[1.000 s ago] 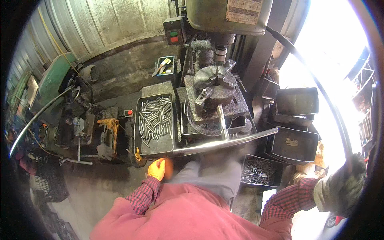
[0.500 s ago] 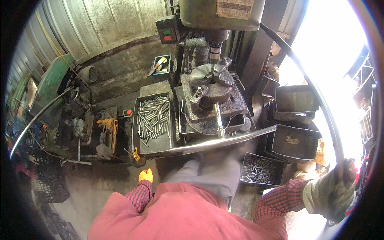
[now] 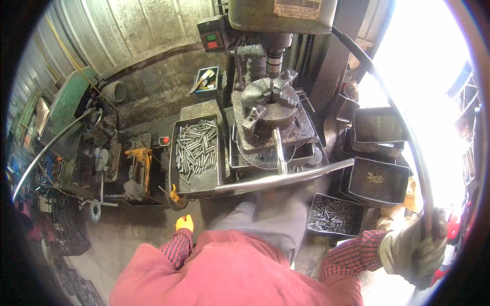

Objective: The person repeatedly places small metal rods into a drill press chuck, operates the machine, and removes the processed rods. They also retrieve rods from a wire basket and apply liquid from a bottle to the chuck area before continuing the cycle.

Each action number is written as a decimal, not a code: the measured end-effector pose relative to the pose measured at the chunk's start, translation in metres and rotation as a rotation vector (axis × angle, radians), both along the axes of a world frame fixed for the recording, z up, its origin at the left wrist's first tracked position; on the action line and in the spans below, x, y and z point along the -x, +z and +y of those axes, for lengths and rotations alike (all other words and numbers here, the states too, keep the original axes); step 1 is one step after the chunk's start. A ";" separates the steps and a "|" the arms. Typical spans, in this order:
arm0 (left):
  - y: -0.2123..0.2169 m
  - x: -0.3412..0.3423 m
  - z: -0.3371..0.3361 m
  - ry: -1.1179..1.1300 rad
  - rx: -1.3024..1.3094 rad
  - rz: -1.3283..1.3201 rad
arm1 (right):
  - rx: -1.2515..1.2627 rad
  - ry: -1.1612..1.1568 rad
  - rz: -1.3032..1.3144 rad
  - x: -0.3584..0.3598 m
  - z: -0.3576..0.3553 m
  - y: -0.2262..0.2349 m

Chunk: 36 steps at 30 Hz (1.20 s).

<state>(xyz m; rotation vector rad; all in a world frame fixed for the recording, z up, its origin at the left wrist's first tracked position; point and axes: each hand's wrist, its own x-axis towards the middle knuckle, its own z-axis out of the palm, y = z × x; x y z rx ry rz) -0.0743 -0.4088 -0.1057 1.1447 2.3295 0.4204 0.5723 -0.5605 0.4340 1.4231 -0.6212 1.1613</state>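
Note:
On the right, my right hand (image 3: pixel 416 250), in a pale work glove, is wrapped round the lower end of a long curved feed lever (image 3: pixel 417 148). The lever reaches up to the head of a drill press (image 3: pixel 278 15). Beneath its spindle (image 3: pixel 274 61) stands a jawed chuck (image 3: pixel 269 104) on a grimy base. My left hand (image 3: pixel 185 223), in an orange glove, is closed in front of the bench edge; whether it holds anything is hidden. Nearest to it is a tray of short metal pins (image 3: pixel 196 145).
A shiny curved rail (image 3: pixel 286 176) runs along the bench front. Dark metal bins (image 3: pixel 380 181) stack at right, above a box of pins (image 3: pixel 332 214). Further left are a green machine (image 3: pixel 69 109) and a grey glove (image 3: pixel 135 190). A switch box (image 3: pixel 212 38) hangs behind.
My right hand has moved slightly left with the lever still in its grip. My left hand stays closed in nearly the same place. The whole view has shifted a little.

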 end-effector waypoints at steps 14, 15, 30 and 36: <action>0.056 -0.022 -0.004 0.011 0.019 0.002 | 0.432 -0.892 0.016 0.044 0.021 0.014; 0.066 -0.025 -0.005 0.019 0.022 -0.020 | 0.261 -0.475 0.018 0.050 0.023 0.016; 0.060 -0.017 -0.002 0.018 0.090 0.016 | -0.296 0.648 -0.001 0.067 0.038 0.008; 0.074 -0.023 -0.006 0.037 0.077 0.026 | -0.299 0.672 0.000 0.071 0.040 0.005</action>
